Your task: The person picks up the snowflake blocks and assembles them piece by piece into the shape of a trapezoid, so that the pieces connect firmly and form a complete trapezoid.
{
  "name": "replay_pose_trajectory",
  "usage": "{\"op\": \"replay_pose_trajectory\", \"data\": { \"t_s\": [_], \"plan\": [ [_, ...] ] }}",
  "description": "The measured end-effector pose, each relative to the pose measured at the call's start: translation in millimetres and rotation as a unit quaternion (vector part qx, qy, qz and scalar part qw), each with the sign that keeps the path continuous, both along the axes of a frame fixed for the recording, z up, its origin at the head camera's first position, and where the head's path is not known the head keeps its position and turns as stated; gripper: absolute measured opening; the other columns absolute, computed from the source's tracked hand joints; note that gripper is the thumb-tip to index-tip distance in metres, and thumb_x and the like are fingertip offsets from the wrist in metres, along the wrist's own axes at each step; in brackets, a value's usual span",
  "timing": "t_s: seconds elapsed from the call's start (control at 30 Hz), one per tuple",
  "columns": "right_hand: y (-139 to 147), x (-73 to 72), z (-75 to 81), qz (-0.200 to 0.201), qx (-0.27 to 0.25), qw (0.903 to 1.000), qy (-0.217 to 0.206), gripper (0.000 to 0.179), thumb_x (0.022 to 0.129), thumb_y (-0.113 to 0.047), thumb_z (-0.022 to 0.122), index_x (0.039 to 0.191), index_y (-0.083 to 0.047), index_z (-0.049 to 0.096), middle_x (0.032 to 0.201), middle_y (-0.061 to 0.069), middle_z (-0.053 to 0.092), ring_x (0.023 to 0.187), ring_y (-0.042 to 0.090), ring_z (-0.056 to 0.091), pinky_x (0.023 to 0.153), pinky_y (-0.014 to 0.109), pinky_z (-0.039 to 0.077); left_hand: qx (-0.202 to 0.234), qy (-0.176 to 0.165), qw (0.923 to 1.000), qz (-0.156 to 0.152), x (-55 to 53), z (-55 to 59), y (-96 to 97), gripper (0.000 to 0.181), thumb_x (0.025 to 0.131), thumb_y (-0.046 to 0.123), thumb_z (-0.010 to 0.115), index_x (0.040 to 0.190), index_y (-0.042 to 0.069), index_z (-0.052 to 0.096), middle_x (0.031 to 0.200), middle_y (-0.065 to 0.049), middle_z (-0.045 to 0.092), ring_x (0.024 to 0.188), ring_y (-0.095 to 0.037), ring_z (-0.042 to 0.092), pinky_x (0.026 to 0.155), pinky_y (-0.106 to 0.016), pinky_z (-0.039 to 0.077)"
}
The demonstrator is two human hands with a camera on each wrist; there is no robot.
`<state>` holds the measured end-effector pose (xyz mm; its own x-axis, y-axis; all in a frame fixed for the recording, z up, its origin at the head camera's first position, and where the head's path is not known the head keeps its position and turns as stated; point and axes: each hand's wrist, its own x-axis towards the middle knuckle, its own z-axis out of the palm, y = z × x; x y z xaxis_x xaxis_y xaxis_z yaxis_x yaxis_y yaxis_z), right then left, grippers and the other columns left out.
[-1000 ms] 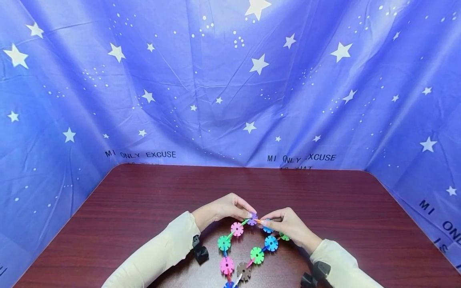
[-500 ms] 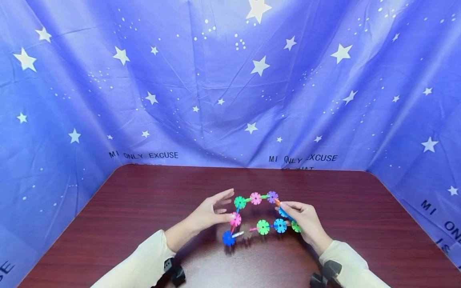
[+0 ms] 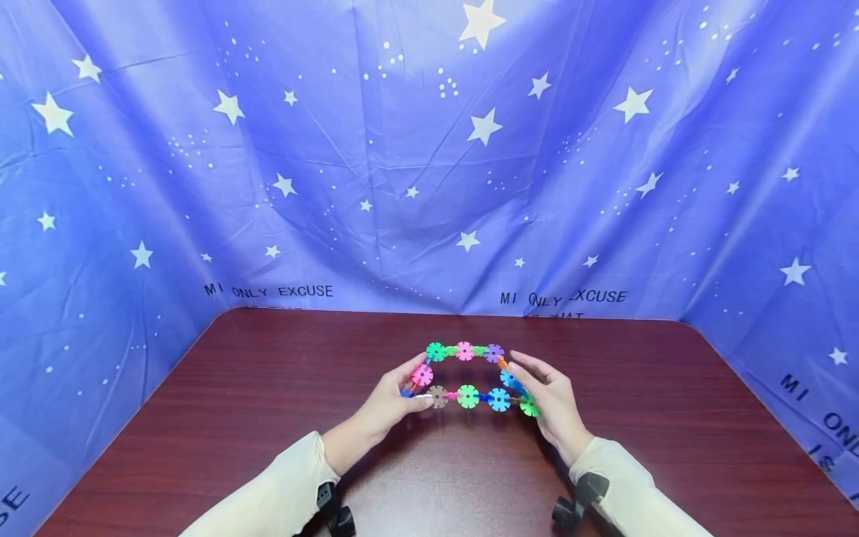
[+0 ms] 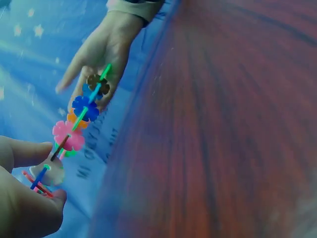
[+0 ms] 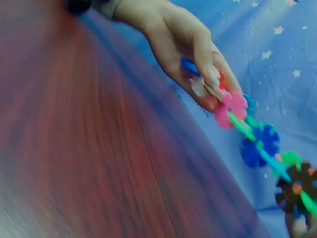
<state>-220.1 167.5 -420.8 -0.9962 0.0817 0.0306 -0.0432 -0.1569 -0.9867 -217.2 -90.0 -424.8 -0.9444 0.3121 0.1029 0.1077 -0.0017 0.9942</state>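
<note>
A closed ring of notched plastic snowflake discs (image 3: 467,397) is spread between both hands over the table. Its discs alternate flat and edge-on, in green, pink, purple, blue, orange, brown and white. My left hand (image 3: 382,406) grips the ring's left end, its thumb by the white disc. In the left wrist view the left hand (image 4: 29,183) pinches that end between thumb and finger. My right hand (image 3: 553,403) holds the right end, thumb over a blue disc (image 3: 508,378) and index finger stretched out. The right hand's other fingers are partly hidden behind the ring.
A dark red wood-grain table (image 3: 268,395) lies beneath the hands. Blue star-printed cloth (image 3: 376,149) hangs behind it and along both sides. A black wrist camera (image 3: 335,514) sits on the left forearm, another wrist camera (image 3: 580,500) on the right.
The ring has moved away from me, turned and been stretched into a wider shape. My left hand has gone from the purple disc to the left end; the right hand has shifted to the right end.
</note>
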Motion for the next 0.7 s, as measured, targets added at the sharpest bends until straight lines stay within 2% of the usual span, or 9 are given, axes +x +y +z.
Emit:
{"op": "replay_pose_trajectory", "data": {
  "t_s": [0.07,0.17,0.23,0.33,0.4,0.47,0.57,0.7],
  "plan": [
    [0.3,-3.1,-1.4,0.035,0.021,0.999,0.018,0.044,0.087,-0.01,0.068,0.126,0.006,0.056,0.111,0.002,0.068,0.09,0.005,0.064,0.075,0.021,0.053,0.029,-0.029,0.9991,-0.007,-6.2,-5.5,-2.6,0.072,0.08,-0.011,0.062,0.144,-0.005,0.03,0.148,-0.024,0.03,0.107,-0.013,0.052,0.076,-0.015,0.048],
    [2.4,-6.7,-5.9,0.097,0.056,0.9932,0.034,0.052,0.084,-0.004,0.068,0.131,0.009,0.049,0.126,0.015,0.058,0.104,0.008,0.059,0.081,0.019,0.05,0.06,-0.057,0.9963,-0.023,-13.6,-13.7,-5.0,0.071,0.082,-0.012,0.059,0.144,-0.008,0.026,0.148,-0.028,0.027,0.09,-0.006,0.055,0.07,-0.016,0.049],
    [5.3,-9.7,-10.5,0.135,0.069,0.9877,0.038,0.06,0.081,0.0,0.069,0.135,0.008,0.044,0.136,0.021,0.049,0.118,0.013,0.052,0.091,0.017,0.044,0.068,-0.061,0.9954,-0.03,-17.1,-18.2,-5.5,0.071,0.083,-0.011,0.059,0.144,-0.008,0.024,0.148,-0.028,0.026,0.091,-0.005,0.055,0.072,-0.015,0.049],
    [11.5,-16.7,-19.4,0.19,0.064,0.979,0.036,0.071,0.08,0.002,0.069,0.141,0.007,0.034,0.147,0.021,0.034,0.137,0.023,0.03,0.109,0.026,0.027,0.067,-0.059,0.9955,-0.035,-21.1,-23.2,-6.3,0.071,0.084,-0.008,0.061,0.145,-0.008,0.025,0.149,-0.027,0.025,0.113,-0.012,0.049,0.078,-0.015,0.048],
    [14.6,-21.2,-23.9,0.217,0.056,0.974,0.032,0.075,0.08,0.003,0.068,0.144,0.006,0.028,0.151,0.021,0.025,0.141,0.026,0.015,0.113,0.034,0.014,0.052,-0.049,0.9968,-0.037,-22.9,-24.4,-7.5,0.07,0.084,-0.006,0.062,0.144,-0.007,0.026,0.15,-0.025,0.025,0.127,-0.02,0.038,0.084,-0.015,0.046],
    [16.6,-24.6,-27.1,0.236,0.056,0.9696,0.03,0.078,0.081,0.003,0.067,0.146,0.006,0.023,0.153,0.021,0.02,0.142,0.029,0.008,0.113,0.041,0.008,0.031,-0.037,0.9981,-0.038,-24.9,-24.5,-8.9,0.07,0.085,-0.004,0.063,0.144,-0.008,0.027,0.15,-0.024,0.026,0.134,-0.027,0.028,0.091,-0.018,0.044],
    [18.6,-28.0,-27.7,0.252,0.069,0.965,0.027,0.079,0.083,0.001,0.067,0.146,0.006,0.02,0.154,0.022,0.016,0.142,0.031,0.008,0.112,0.032,0.016,-0.002,-0.022,0.9991,-0.035,-27.9,-23.8,-10.3,0.069,0.085,-0.002,0.065,0.143,-0.008,0.029,0.149,-0.024,0.029,0.137,-0.032,0.025,0.104,-0.03,0.037],
    [22.2,-31.3,-28.8,0.271,0.084,0.9588,0.018,0.079,0.085,-0.002,0.066,0.147,0.007,0.017,0.154,0.023,0.015,0.142,0.036,0.01,0.103,0.019,0.031,-0.045,-0.012,0.9986,-0.024,-30.5,-25.7,-11.4,0.068,0.083,0.0,0.068,0.142,-0.007,0.033,0.147,-0.023,0.034,0.136,-0.034,0.028,0.108,-0.044,0.029]
  ]
}}
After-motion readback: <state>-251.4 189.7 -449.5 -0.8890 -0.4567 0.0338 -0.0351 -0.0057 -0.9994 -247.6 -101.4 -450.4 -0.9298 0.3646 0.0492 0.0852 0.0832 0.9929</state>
